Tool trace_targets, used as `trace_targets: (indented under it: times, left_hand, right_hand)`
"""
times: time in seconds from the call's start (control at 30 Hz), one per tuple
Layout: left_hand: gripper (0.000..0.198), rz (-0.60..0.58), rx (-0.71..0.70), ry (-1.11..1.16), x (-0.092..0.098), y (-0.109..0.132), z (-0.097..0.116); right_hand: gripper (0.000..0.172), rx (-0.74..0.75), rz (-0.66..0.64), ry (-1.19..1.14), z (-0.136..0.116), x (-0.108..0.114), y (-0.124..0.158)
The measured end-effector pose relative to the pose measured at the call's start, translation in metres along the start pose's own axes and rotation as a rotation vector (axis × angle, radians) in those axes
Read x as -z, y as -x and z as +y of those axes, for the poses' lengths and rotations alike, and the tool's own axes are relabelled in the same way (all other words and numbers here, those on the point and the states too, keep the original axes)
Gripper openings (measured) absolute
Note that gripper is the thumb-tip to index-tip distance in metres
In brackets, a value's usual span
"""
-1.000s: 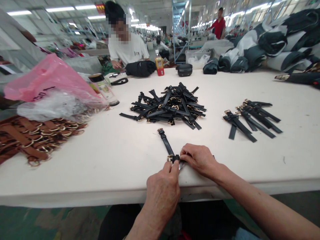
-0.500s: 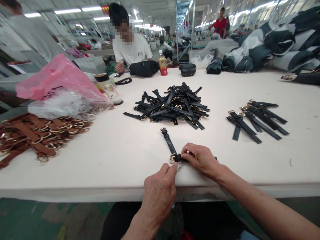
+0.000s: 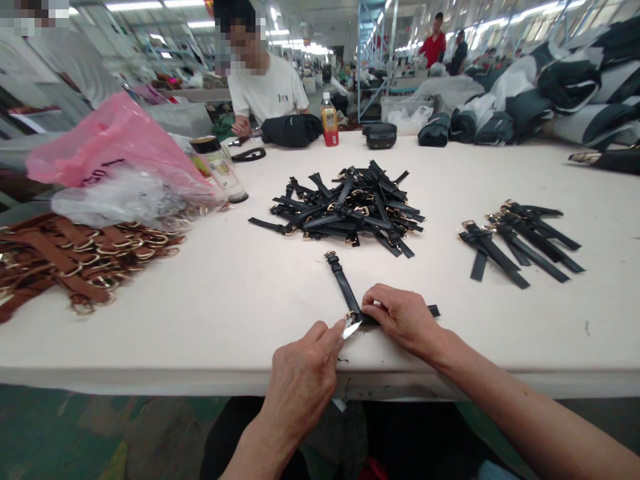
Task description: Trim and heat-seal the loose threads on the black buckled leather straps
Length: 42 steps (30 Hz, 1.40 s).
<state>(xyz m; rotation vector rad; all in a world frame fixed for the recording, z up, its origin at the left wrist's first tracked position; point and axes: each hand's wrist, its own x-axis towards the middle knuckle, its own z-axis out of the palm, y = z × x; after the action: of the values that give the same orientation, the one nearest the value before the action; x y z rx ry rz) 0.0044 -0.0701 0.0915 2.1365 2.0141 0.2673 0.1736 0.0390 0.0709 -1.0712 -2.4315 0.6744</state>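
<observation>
A black strap with gold buckles lies on the white table near its front edge. My right hand pinches the strap at its near buckle and presses it down. My left hand is closed around a small metal blade tool whose tip points at that buckle. Beyond the strap sits a heap of black straps. A smaller row of black straps lies to the right.
Brown straps with gold rings lie at the left under pink and clear plastic bags. A jar, a bottle and black pouches stand further back. A person in a white shirt sits opposite. Rolled fabric fills the far right.
My left hand has drawn back toward me and to the left, and the metal blade now shows clear of the buckle. The camera view has shifted slightly.
</observation>
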Motion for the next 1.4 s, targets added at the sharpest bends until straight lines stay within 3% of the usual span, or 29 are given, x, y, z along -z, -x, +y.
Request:
trace_targets:
  times: [0.27, 0.57, 0.73, 0.8, 0.9, 0.97, 1.0, 1.03, 1.1, 1.27, 1.33, 1.4]
  left_hand:
    - [0.039, -0.064, -0.041, -0.018, -0.002, -0.002, -0.003]
    - [0.037, -0.032, -0.016, 0.057, -0.008, 0.0, -0.001]
    - [0.033, 0.009, -0.001, 0.167, -0.009, 0.002, -0.002]
    - [0.031, 0.033, 0.007, 0.225, -0.008, 0.004, -0.006]
    - [0.03, 0.072, 0.032, 0.299, -0.007, 0.004, -0.015]
    - [0.031, 0.096, 0.053, 0.333, -0.008, 0.002, -0.021]
    - [0.031, 0.106, 0.064, 0.345, -0.008, 0.002, -0.024]
    - [0.031, 0.112, 0.076, 0.353, -0.009, 0.001, -0.026]
    - [0.031, 0.118, 0.097, 0.362, -0.009, -0.002, -0.028]
    - [0.033, 0.126, 0.149, 0.36, -0.008, -0.007, -0.028]
    - [0.033, 0.124, 0.166, 0.349, -0.007, -0.008, -0.029]
    - [0.033, 0.118, 0.171, 0.339, -0.007, -0.009, -0.028]
  right_hand:
    - [0.012, 0.003, -0.012, 0.025, -0.001, -0.001, 0.003]
    - [0.011, 0.034, 0.006, -0.014, 0.0, -0.004, 0.003]
    - [0.014, -0.011, 0.085, -0.131, -0.013, 0.019, 0.012]
    - [0.018, -0.035, -0.027, -0.168, -0.02, 0.036, 0.027]
    - [0.023, 0.012, -0.462, -0.169, -0.027, 0.06, 0.058]
    - [0.017, 0.038, -0.661, -0.151, -0.028, 0.069, 0.077]
    - [0.009, 0.034, -0.696, -0.141, -0.027, 0.072, 0.083]
    - [0.006, 0.028, -0.697, -0.134, -0.025, 0.074, 0.088]
    - [0.028, 0.017, -0.618, -0.139, -0.021, 0.073, 0.087]
    - [0.025, -0.04, -0.058, 0.053, -0.002, 0.056, 0.053]
    - [0.029, -0.051, -0.015, 0.163, 0.005, 0.045, 0.039]
    - [0.026, -0.046, -0.07, 0.194, 0.011, 0.037, 0.032]
